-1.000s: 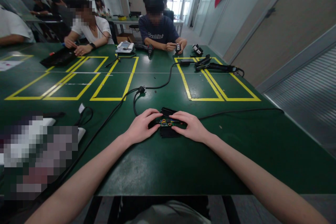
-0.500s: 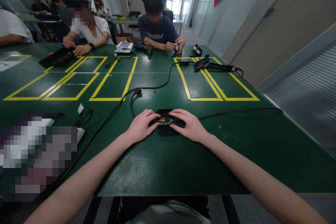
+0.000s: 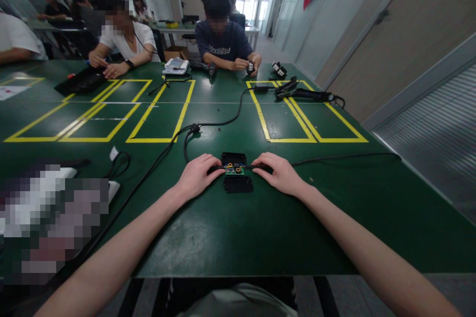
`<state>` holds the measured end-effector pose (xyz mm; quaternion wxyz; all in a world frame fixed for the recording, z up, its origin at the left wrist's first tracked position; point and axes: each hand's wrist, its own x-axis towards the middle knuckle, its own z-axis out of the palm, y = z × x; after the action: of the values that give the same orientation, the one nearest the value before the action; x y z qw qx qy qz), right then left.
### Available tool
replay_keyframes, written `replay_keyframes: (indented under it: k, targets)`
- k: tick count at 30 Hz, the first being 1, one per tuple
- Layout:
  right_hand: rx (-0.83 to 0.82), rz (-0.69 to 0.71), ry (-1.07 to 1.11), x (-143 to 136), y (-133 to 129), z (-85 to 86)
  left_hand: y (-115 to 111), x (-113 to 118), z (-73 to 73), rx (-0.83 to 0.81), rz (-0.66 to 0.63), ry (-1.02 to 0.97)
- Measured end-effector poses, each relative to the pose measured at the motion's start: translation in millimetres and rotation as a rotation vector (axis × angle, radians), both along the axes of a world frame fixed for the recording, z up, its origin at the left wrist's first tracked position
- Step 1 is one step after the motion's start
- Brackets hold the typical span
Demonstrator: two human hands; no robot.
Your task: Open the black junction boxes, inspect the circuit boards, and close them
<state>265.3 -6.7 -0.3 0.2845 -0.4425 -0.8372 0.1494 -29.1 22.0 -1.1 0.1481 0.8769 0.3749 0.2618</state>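
Observation:
A small green circuit board [image 3: 231,172] with copper coils lies between two black plastic case halves. The far case half [image 3: 233,155] shows behind the board, and the near case half [image 3: 238,184] lies on my side of it. My left hand [image 3: 199,173] is closed on the black cable where it meets the board's left end. At the right, my right hand [image 3: 278,171] pinches the black cable [image 3: 316,161] that leaves the board on that side. Thin coloured wires join the cables to the board.
A plug [image 3: 195,129] and a long black cord cross the green table [image 3: 238,237]. Farther back are a hair-styling-type black tool [image 3: 310,95], a power drill [image 3: 210,69] and two seated people. Blurred items [image 3: 63,223] lie at the left.
My right hand has shifted right, from the board's end onto the cable. My left hand has drawn slightly left. The board is now more exposed, with a gap before the near case half.

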Motion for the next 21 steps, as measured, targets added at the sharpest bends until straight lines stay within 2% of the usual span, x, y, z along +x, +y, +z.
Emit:
replay_keyframes:
  k: [8,15,21]
  targets:
    - [0.008,-0.054,-0.015,-1.4,-2.1,-0.6,0.4,-4.5,4.3,-0.085,-0.058,-0.067]
    - [0.014,0.021,0.014,4.3,-7.9,5.5,-7.8,-2.6,11.9,-0.085,-0.14,-0.141]
    - [-0.037,0.106,-0.003,4.2,-10.1,7.5,-11.9,-1.1,11.4,-0.125,-0.171,-0.117]
